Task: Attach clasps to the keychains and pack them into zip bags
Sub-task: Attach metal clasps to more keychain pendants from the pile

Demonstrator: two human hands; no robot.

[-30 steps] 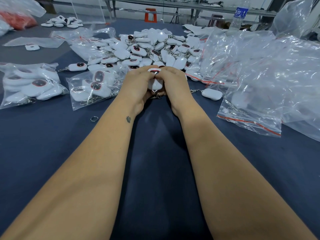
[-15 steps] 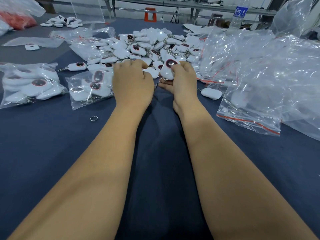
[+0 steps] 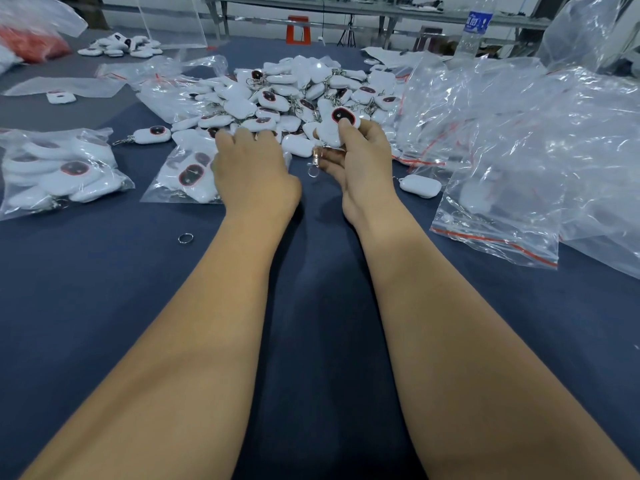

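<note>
A heap of white keychains (image 3: 294,91) with dark red-rimmed ovals lies at the middle back of the blue table (image 3: 104,289). My right hand (image 3: 360,161) grips one white keychain (image 3: 337,124), thumb on its dark oval; its clasp and ring (image 3: 314,164) hang below the fingers. My left hand (image 3: 251,168) lies palm down at the heap's near edge, fingertips touching the keychains, partly over a filled zip bag (image 3: 187,176).
A second filled zip bag (image 3: 59,171) lies at the left. Empty zip bags (image 3: 519,161) with red seals pile up on the right. A loose ring (image 3: 185,238), a single keychain (image 3: 419,185) and another (image 3: 150,134) lie nearby. A water bottle (image 3: 474,27) stands at the back.
My hands have come apart. The right one kept the keychain and lifted it toward the heap. The left one let go and reached forward onto the keychains at the heap's edge.
</note>
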